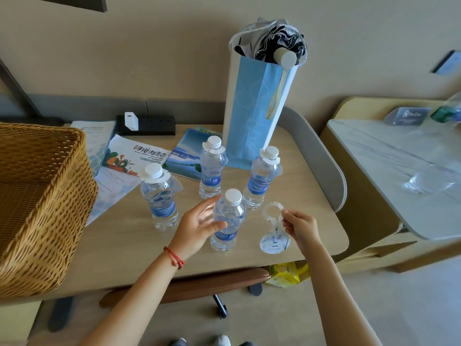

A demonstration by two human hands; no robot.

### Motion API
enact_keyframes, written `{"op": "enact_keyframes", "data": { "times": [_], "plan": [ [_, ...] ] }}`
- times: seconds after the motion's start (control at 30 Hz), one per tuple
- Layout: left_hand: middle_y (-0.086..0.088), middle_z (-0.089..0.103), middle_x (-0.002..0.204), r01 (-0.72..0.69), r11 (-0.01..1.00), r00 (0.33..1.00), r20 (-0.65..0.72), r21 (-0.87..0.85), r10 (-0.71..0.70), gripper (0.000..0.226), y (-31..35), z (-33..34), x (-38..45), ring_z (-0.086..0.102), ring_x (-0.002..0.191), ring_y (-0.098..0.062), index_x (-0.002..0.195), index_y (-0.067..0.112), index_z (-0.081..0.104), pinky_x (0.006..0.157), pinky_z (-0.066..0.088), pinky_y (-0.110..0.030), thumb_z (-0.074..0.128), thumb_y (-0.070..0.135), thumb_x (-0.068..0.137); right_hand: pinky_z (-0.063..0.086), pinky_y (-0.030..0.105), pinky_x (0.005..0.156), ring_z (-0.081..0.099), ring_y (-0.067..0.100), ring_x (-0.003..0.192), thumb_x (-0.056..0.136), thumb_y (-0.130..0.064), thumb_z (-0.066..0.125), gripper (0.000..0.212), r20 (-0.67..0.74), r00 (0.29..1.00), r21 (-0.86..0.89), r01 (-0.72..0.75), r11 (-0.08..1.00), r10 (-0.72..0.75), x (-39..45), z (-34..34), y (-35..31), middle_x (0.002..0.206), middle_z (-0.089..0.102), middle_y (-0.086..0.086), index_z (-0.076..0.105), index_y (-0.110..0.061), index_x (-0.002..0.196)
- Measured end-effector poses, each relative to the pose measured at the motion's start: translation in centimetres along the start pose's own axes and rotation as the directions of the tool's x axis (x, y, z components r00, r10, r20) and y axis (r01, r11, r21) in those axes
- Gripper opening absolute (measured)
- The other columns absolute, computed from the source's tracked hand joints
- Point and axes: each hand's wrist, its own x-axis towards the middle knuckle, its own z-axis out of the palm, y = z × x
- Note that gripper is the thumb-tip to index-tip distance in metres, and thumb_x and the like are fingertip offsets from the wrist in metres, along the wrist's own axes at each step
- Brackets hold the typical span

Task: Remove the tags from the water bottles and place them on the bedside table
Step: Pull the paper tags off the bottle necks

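Observation:
Several clear water bottles with white caps and blue labels stand on the beige desk (287,245). The nearest bottle (228,221) has no tag; my left hand (199,226) wraps around its left side. My right hand (300,227) pinches a white paper tag (274,228) with a ring hole, held just right of that bottle. Three bottles behind carry tags round their necks: left bottle (159,198), middle bottle (211,168), right bottle (263,176). The bedside table (386,166) with a pale marble top stands to the right.
A wicker basket (37,208) fills the left. Brochures (129,163), a black power strip (147,124) and a tall blue paper bag (254,108) holding an umbrella stand at the back. A chair (187,283) sits under the desk edge. Clear plastic items lie on the bedside table.

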Motion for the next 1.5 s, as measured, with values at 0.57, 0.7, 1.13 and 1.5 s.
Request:
{"op": "enact_keyframes", "data": {
  "times": [0.57, 0.7, 1.13, 1.5],
  "plan": [
    [-0.002, 0.054, 0.132, 0.046, 0.998, 0.999, -0.023, 0.032, -0.045, 0.090, 0.2, 0.0, -0.1, 0.050, 0.124, -0.015, 0.124, 0.025, 0.050, 0.103, 0.041, -0.033, 0.081, 0.059, 0.047, 0.045, 0.028, 0.063, 0.061, 0.024, 0.075, 0.087, -0.024, 0.056, 0.011, -0.191, 0.981, -0.565, -0.080, 0.821, -0.035, 5.9, 0.9, 4.8, 0.079, 0.067, 0.005, 0.065, -0.017, 0.086],
    [0.004, 0.055, 0.129, 0.042, 0.999, 0.999, -0.013, 0.035, -0.041, 0.088, 0.3, 0.0, -0.1, 0.052, 0.119, -0.007, 0.123, 0.027, 0.050, 0.096, 0.045, -0.021, 0.080, 0.059, 0.047, 0.042, 0.028, 0.063, 0.059, 0.026, 0.075, 0.089, -0.025, 0.054, 0.013, -0.209, 0.977, -0.593, -0.093, 0.800, -0.042, 6.2, 1.0, 4.9, 0.082, 0.065, 0.006, 0.064, -0.017, 0.089],
    [0.000, 0.054, 0.130, 0.017, 0.998, 1.000, 0.005, 0.062, -0.017, 0.063, 0.7, -0.3, 0.1, 0.050, 0.122, -0.016, 0.129, 0.014, 0.047, 0.094, 0.045, -0.018, 0.071, 0.003, 0.072, 0.043, 0.031, 0.071, 0.055, 0.023, 0.084, 0.086, -0.034, 0.060, 0.026, -0.299, 0.954, -0.412, -0.097, 0.906, -0.034, 6.1, 0.6, 2.8, 0.090, 0.061, 0.005, 0.064, -0.013, 0.102],
    [-0.001, 0.065, 0.112, -0.116, 0.990, 0.992, -0.045, 0.081, 0.119, 0.022, 3.5, -0.4, 2.1, 0.060, 0.105, -0.004, 0.107, 0.016, 0.063, 0.093, 0.047, -0.018, 0.056, 0.016, 0.086, 0.043, 0.020, 0.052, 0.051, 0.007, 0.051, 0.088, -0.034, 0.060, 0.019, -0.138, 0.951, -0.274, 0.232, 0.933, -0.277, 1.5, 2.4, -3.7, 0.066, 0.064, -0.004, 0.068, -0.016, 0.086]
  ]
}}
